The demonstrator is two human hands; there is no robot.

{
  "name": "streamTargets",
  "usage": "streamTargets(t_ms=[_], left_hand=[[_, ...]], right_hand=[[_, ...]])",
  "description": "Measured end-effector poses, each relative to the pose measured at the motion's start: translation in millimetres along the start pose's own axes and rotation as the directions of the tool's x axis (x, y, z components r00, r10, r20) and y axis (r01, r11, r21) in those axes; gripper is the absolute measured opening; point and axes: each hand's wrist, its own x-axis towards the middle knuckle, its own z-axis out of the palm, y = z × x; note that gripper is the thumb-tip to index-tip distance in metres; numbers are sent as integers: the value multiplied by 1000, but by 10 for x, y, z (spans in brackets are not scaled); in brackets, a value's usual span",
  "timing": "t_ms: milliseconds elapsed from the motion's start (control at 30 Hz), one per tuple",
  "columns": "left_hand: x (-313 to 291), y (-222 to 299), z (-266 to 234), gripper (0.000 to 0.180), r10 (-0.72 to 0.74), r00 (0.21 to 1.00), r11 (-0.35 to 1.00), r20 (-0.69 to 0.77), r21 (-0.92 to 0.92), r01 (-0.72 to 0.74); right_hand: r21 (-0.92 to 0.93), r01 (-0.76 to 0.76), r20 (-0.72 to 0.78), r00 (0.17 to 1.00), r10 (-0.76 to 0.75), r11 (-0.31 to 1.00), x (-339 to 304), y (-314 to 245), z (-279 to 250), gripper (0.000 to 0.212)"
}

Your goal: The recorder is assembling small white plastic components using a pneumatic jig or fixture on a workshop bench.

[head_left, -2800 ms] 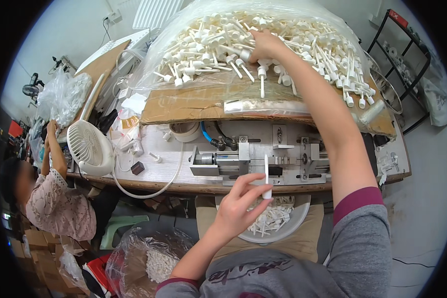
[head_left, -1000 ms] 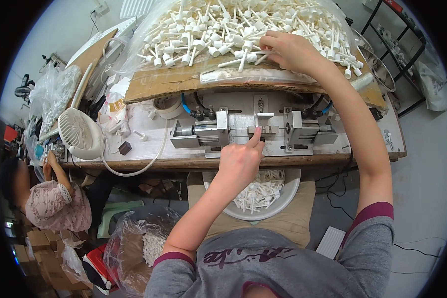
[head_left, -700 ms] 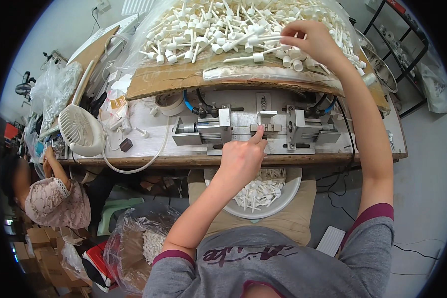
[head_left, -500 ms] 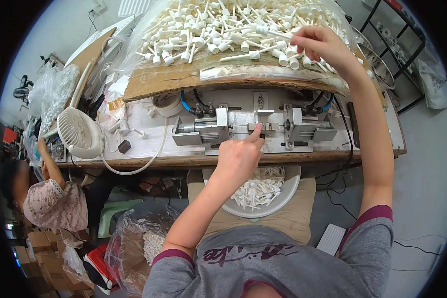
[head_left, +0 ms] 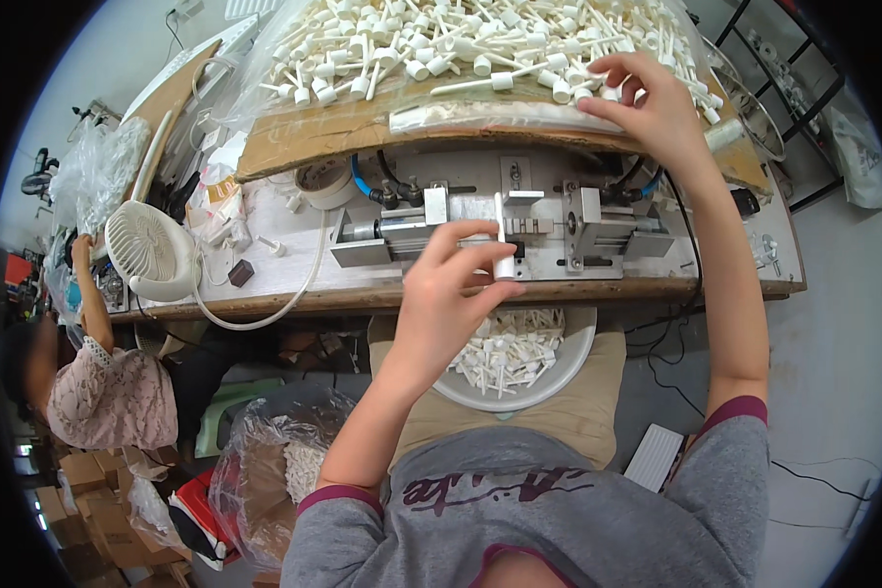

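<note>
My left hand (head_left: 441, 299) is closed in a pinch on a white capped stick (head_left: 502, 235), cap end toward me and thin rod pointing away. It is held over the front of a metal clamping fixture (head_left: 529, 227), beside its small centre block. My right hand (head_left: 652, 113) is at the near right edge of a big pile of white capped sticks (head_left: 441, 61). Its thumb and index finger are apart, with loose pieces behind them and nothing visibly gripped.
Cardboard (head_left: 309, 142) borders the pile above the fixture. A grey bowl (head_left: 583, 358) of white pieces rests on my lap. At left on the table are a white fan (head_left: 147, 250), a tape roll (head_left: 323, 181) and a hose. Another person (head_left: 113, 392) sits at far left.
My left hand has lifted from the fixture's centre and now pinches a white capped stick. My right hand has come slightly nearer and spread its fingers; the stick seen at its fingertips is gone.
</note>
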Motion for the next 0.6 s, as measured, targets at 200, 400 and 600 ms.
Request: streamTargets(t_ms=[200,400,600], left_hand=[[-134,-391,259,24,164,972,777,170,585,-233],[37,-366,227,26,176,961,749,214,604,-272],[72,-341,154,29,120,965,791,232,566,-234]], right_hand=[[109,-109,107,989,97,988,100,126,232,37],[710,-353,201,931,306,610,-44,-105,119,37],[702,-188,12,968,252,687,-503,-510,261,24]])
